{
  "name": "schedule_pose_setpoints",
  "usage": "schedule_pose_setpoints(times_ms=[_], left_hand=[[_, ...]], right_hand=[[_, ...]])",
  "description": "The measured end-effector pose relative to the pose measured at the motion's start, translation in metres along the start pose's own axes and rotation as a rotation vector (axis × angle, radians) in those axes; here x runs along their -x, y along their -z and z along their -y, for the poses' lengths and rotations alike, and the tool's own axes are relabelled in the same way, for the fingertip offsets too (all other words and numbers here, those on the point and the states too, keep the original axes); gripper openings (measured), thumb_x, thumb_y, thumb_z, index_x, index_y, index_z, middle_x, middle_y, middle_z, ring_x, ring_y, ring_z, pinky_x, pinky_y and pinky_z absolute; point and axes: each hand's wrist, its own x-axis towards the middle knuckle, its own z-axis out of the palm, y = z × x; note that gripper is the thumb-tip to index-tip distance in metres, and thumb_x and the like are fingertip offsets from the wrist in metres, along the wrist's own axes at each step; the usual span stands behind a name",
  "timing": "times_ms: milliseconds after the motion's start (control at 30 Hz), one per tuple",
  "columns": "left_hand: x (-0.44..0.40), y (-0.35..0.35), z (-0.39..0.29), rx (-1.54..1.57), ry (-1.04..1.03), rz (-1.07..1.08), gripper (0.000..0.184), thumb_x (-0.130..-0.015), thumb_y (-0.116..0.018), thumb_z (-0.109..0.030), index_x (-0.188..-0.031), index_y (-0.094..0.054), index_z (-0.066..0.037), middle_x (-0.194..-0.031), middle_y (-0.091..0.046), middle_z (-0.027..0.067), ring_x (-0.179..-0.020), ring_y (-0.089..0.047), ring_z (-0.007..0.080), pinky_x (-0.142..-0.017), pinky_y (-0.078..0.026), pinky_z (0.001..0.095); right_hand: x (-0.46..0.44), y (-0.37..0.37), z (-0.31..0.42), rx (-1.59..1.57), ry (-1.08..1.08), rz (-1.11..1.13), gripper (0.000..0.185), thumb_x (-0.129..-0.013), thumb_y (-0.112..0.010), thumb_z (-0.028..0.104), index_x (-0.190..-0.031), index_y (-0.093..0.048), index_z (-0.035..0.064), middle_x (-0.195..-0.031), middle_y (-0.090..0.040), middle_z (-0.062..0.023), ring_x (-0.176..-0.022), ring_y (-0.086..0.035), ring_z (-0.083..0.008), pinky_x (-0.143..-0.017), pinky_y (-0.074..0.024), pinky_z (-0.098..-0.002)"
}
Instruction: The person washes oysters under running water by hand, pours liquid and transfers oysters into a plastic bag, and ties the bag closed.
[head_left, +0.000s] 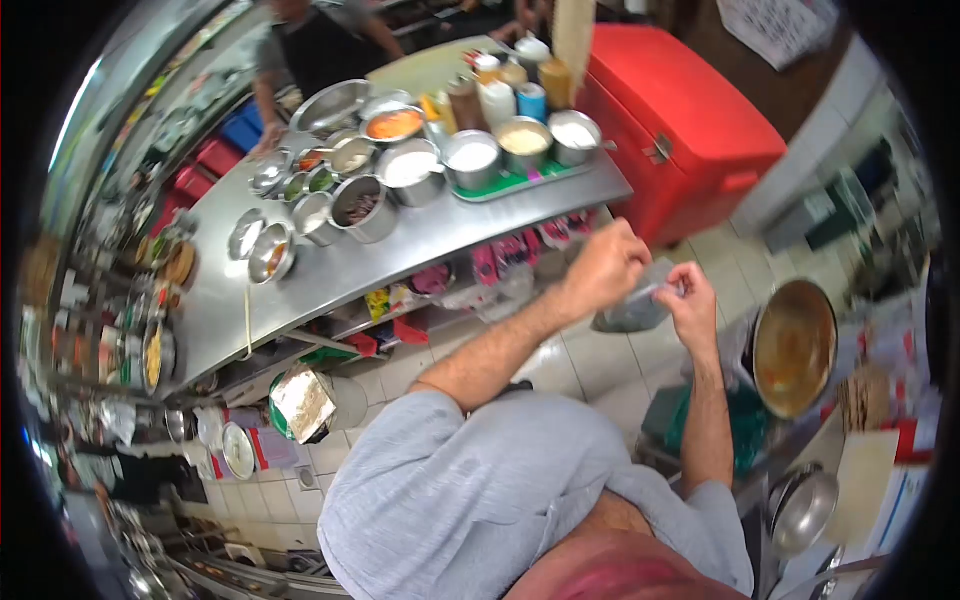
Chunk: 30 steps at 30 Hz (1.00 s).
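Note:
A clear plastic bag (pixel 632 314) with something greyish inside hangs between my two hands, over the tiled floor. My right hand (pixel 688 305) pinches the bag near its top. Just left of it and slightly higher, my left hand (pixel 606 265) is closed, its fingers at the bag's upper edge; the exact grip there is partly hidden. What the bag contains is too blurred to name.
A steel table (pixel 380 262) holds several metal pots, bowls and squeeze bottles. A big red cooler (pixel 672 110) stands beyond its right end. At right sits a large metal bowl (pixel 795 348). Another person (pixel 325 50) stands behind the table.

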Motion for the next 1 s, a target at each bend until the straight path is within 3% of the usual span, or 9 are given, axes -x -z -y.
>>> schedule_pose_setpoints(times_ms=[100, 267, 400, 467, 600, 667, 733, 833, 1000], left_hand=[[0.0, 0.002, -0.017, -0.016, 0.029, 0.019, 0.013, -0.066, -0.053, 0.002, -0.077, -0.061, 0.001, -0.075, -0.053, 0.0122, -0.073, -0.054, 0.0277, -0.066, -0.045, 0.036], [0.003, 0.018, -0.028, -0.072, 0.014, 0.014, 0.019, -0.067, -0.053, 0.003, -0.085, -0.056, 0.002, -0.076, -0.053, 0.0137, -0.072, -0.055, 0.0274, -0.064, -0.045, 0.0358], [0.019, 0.038, -0.039, 0.011, 0.087, -0.027, 0.023, -0.072, -0.057, 0.002, -0.094, -0.053, -0.001, -0.08, -0.054, 0.0062, -0.071, -0.054, 0.0162, -0.062, -0.044, 0.027], [0.033, 0.051, -0.036, 0.433, 0.327, -0.094, 0.045, -0.071, -0.065, -0.011, -0.111, -0.047, -0.003, -0.101, -0.05, 0.0107, -0.085, -0.054, 0.0245, -0.073, -0.044, 0.0358], [0.074, 0.065, 0.01, 0.32, 0.177, -0.048, 0.083, -0.063, -0.076, -0.031, -0.129, -0.032, -0.006, -0.122, -0.036, 0.0103, -0.107, -0.043, 0.0242, -0.09, -0.036, 0.0385], [0.086, 0.052, 0.024, 0.19, 0.232, 0.236, 0.108, -0.054, -0.08, -0.043, -0.135, -0.02, -0.006, -0.133, -0.022, 0.0133, -0.122, -0.026, 0.026, -0.1, -0.023, 0.0408], [0.083, 0.041, 0.024, 0.046, 0.169, 0.186, 0.1, -0.054, -0.08, -0.04, -0.131, -0.028, -0.003, -0.129, -0.032, 0.0155, -0.12, -0.034, 0.0262, -0.099, -0.028, 0.0381], [0.07, 0.034, 0.01, 0.225, 0.382, 0.155, 0.082, -0.057, -0.078, -0.032, -0.118, -0.038, 0.005, -0.11, -0.05, 0.0143, -0.104, -0.048, 0.0232, -0.088, -0.04, 0.0338], [0.064, 0.04, 0.028, 0.148, 0.408, 0.145, 0.062, -0.067, -0.069, -0.03, -0.111, -0.045, 0.006, -0.104, -0.054, 0.0186, -0.101, -0.052, 0.0242, -0.086, -0.042, 0.0355]], right_hand=[[-0.011, -0.012, 0.015, -0.36, -0.037, 0.144, 0.041, -0.07, -0.06, -0.008, -0.108, -0.05, 0.0008, -0.078, -0.049, 0.0013, -0.07, -0.046, -0.0061, -0.064, -0.0392, -0.0202], [-0.021, -0.028, 0.006, -0.281, -0.002, 0.278, 0.024, -0.075, -0.06, -0.001, -0.099, -0.056, -0.0017, -0.08, -0.056, -0.0009, -0.072, -0.05, -0.0071, -0.064, -0.0415, -0.0226], [-0.021, -0.039, 0.021, -0.243, 0.072, 0.278, 0.015, -0.078, -0.057, 0.006, -0.091, -0.058, -0.003, -0.077, -0.058, -0.005, -0.071, -0.054, -0.0106, -0.062, -0.0431, -0.0275], [-0.021, -0.039, 0.036, -0.044, 0.216, 0.228, 0.014, -0.077, -0.056, 0.004, -0.089, -0.058, -0.0028, -0.077, -0.059, -0.009, -0.069, -0.056, -0.0158, -0.062, -0.0435, -0.0286], [-0.02, -0.042, 0.054, -0.027, 0.344, 0.223, 0.012, -0.076, -0.057, 0.004, -0.085, -0.059, -0.0032, -0.078, -0.059, -0.0131, -0.069, -0.058, -0.0233, -0.063, -0.0447, -0.0314], [-0.02, -0.046, 0.066, 0.004, 0.378, 0.258, 0.012, -0.076, -0.056, 0.004, -0.085, -0.059, -0.0034, -0.077, -0.059, -0.0135, -0.069, -0.058, -0.0246, -0.063, -0.0446, -0.032], [-0.023, -0.051, 0.077, 0.033, 0.41, 0.295, 0.012, -0.075, -0.056, 0.003, -0.085, -0.059, -0.0035, -0.076, -0.058, -0.0139, -0.069, -0.057, -0.0258, -0.062, -0.0445, -0.0327], [-0.029, -0.059, 0.087, 0.112, 0.459, 0.329, 0.012, -0.074, -0.057, 0.001, -0.084, -0.059, -0.0035, -0.071, -0.055, -0.0127, -0.064, -0.055, -0.024, -0.058, -0.0429, -0.0317], [-0.035, -0.077, 0.107, 0.418, 0.598, 0.314, 0.01, -0.072, -0.06, 0.008, -0.079, -0.061, 0.0003, -0.075, -0.058, -0.0134, -0.07, -0.057, -0.0321, -0.06, -0.0453, -0.039]])
